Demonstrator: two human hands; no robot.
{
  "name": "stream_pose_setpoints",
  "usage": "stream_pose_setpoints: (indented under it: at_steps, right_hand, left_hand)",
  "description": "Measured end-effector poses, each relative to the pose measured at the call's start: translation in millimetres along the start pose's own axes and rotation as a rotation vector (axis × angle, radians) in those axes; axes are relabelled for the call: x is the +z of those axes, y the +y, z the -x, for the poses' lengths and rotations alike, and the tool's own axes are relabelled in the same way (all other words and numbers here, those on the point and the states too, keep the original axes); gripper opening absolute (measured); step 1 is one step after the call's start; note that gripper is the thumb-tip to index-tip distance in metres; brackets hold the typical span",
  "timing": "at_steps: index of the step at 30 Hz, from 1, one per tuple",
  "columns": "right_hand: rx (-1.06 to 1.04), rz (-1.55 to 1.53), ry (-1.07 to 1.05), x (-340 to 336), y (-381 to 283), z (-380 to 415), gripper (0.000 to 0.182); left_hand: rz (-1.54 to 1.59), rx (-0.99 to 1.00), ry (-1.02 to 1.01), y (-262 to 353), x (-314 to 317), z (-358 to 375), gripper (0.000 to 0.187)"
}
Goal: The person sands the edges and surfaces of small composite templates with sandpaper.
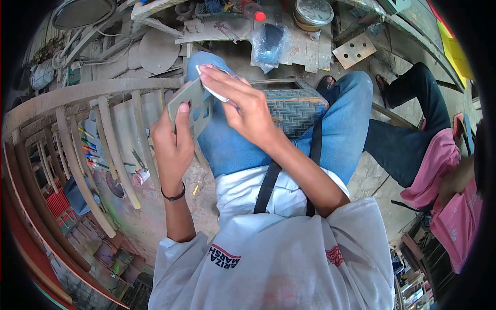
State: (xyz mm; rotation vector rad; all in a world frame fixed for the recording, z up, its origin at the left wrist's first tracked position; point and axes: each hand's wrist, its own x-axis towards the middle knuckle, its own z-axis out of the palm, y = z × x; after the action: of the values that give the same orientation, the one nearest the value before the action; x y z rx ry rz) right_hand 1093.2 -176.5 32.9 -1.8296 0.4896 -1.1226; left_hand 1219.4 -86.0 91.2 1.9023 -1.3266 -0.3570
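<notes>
My left hand [175, 137] grips a flat grey board [187, 97] with cut-out holes, its thumb on the near face. The board is tilted above my left knee. My right hand [248, 106] lies with long, straight fingers over a folded white sheet [216, 92], which it holds against the board's upper edge. Most of the sheet is hidden under the fingers, so its material cannot be made out.
A slatted wooden piece [101, 124] curves along my left side. Ahead, a low wooden platform [312, 54] bears a plastic-wrapped dark object [272, 41] and a lidded tub [313, 13]. Another board with holes [355, 50] lies near it. A person in pink [439, 160] sits to my right.
</notes>
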Motion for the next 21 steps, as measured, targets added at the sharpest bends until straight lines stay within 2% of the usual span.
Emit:
stream_pose_setpoints:
  at_steps: [1, 2, 4, 5, 7, 9, 11, 14, 15, 18, 21]
  right_hand:
    - [0.091, 0.039, 0.005, -1.8, 0.4, -0.9, 0.050]
    - [0.037, -0.001, 0.016, 0.9, -5.1, 1.4, 0.050]
    - [-0.017, -0.072, 0.018, 6.3, -28.8, -3.5, 0.050]
    - [-0.091, -0.144, 0.025, 7.5, -33.6, -5.6, 0.051]
    - [-0.097, -0.135, -0.009, 3.8, -9.5, -1.9, 0.050]
    - [0.090, -0.031, 0.003, -2.1, 6.7, -6.5, 0.049]
    - [0.091, 0.056, 0.003, -1.7, -4.7, -3.7, 0.050]
    - [-0.108, -0.140, 0.080, 14.2, -36.1, -4.7, 0.053]
    - [-0.112, -0.139, 0.082, 13.5, -28.3, -3.8, 0.053]
    - [0.068, 0.032, 0.044, 6.2, 10.8, -2.8, 0.051]
    - [-0.004, 0.019, 0.080, 10.8, 1.4, 3.2, 0.052]
  left_hand:
    - [0.019, 0.013, 0.023, -0.9, 1.9, -0.4, 0.025]
    - [0.025, 0.020, 0.023, -2.3, 0.1, -2.3, 0.025]
    - [-0.040, -0.175, -0.091, -3.0, -10.1, 6.2, 0.024]
    - [-0.038, -0.177, -0.095, -2.3, -9.1, 6.6, 0.024]
    - [-0.039, -0.138, -0.064, -0.6, -7.7, 3.0, 0.025]
    - [0.030, 0.029, 0.026, -3.5, 0.6, 0.5, 0.024]
    - [-0.019, -0.094, -0.032, 6.3, -0.9, 2.2, 0.024]
    - [0.004, -0.107, -0.044, 0.0, -5.4, 4.2, 0.024]
    - [0.004, -0.103, -0.044, -2.6, -3.7, 3.4, 0.024]
    - [0.006, -0.055, 0.035, -7.4, -0.7, 3.5, 0.024]
    - [0.049, -0.042, 0.059, -4.0, 0.3, 1.4, 0.024]
